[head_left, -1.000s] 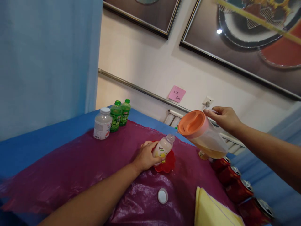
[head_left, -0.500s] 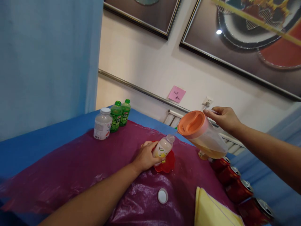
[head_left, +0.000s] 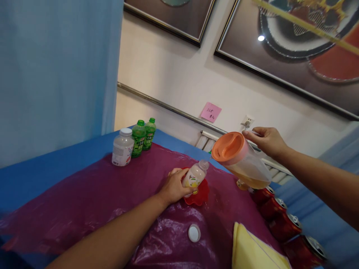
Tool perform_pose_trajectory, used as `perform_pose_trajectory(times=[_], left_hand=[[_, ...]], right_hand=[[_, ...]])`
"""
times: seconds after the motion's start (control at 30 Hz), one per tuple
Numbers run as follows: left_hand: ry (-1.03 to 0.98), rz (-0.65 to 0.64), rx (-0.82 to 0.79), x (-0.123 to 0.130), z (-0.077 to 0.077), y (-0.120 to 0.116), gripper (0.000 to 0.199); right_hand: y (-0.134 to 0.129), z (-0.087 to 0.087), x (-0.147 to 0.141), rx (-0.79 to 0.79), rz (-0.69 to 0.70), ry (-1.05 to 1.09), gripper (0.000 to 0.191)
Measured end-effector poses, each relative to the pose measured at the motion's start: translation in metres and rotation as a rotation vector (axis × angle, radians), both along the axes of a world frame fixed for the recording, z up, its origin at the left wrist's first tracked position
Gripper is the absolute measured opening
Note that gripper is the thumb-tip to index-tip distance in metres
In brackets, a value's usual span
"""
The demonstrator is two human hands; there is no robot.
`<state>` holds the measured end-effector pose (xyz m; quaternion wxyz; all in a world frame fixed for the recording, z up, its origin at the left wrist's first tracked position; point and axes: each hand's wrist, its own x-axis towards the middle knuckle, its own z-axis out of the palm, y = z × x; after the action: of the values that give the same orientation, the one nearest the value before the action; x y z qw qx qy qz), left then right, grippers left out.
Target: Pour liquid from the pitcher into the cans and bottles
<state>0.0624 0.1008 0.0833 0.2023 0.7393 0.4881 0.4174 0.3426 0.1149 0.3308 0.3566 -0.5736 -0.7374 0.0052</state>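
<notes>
Left hand (head_left: 175,185): closed around the lower body of the lemon-print bottle (head_left: 193,178), thumb laid across the front.
Lemon-print bottle: uncapped, tilted to the right above the red scalloped dish (head_left: 202,197); whether its base touches the dish is hidden.
Right hand (head_left: 267,141): gripping the translucent pitcher (head_left: 245,168) by its handle.
Translucent pitcher: lifted off the table and tipped toward the bottle, its orange lid (head_left: 228,147) on, pale yellow liquid lying along its lower side; the spout is just beside the bottle's mouth, and whether any liquid runs out I cannot tell.
White cap (head_left: 194,233): on the purple plastic sheet (head_left: 106,194), nearer the camera than the dish.
Yellow cloth (head_left: 256,248): folded, at the near right of the sheet.
Red cans (head_left: 286,222): 4, in a row along the right side.
Green bottles (head_left: 138,139): 2, capped and upright, beside the white-lidded jar (head_left: 122,151).
Wall (head_left: 168,71): a pink note (head_left: 211,112) with handwriting, a power socket (head_left: 248,120) and 2 framed pictures (head_left: 246,41).
</notes>
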Motion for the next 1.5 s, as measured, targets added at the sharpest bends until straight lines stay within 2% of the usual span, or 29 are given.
perform_pose_trajectory(times=[1.07, 1.5], left_hand=[[0.001, 0.010, -0.015, 0.0005, -0.0027, 0.0018, 0.073], [-0.019, -0.043, -0.051, 0.0059, -0.0075, 0.0002, 0.073]], right_hand=[[0.0008, -0.0032, 0.0033, 0.010, -0.015, -0.019, 0.059], [-0.0007, -0.0059, 0.0012, 0.022, 0.011, -0.030, 0.061]])
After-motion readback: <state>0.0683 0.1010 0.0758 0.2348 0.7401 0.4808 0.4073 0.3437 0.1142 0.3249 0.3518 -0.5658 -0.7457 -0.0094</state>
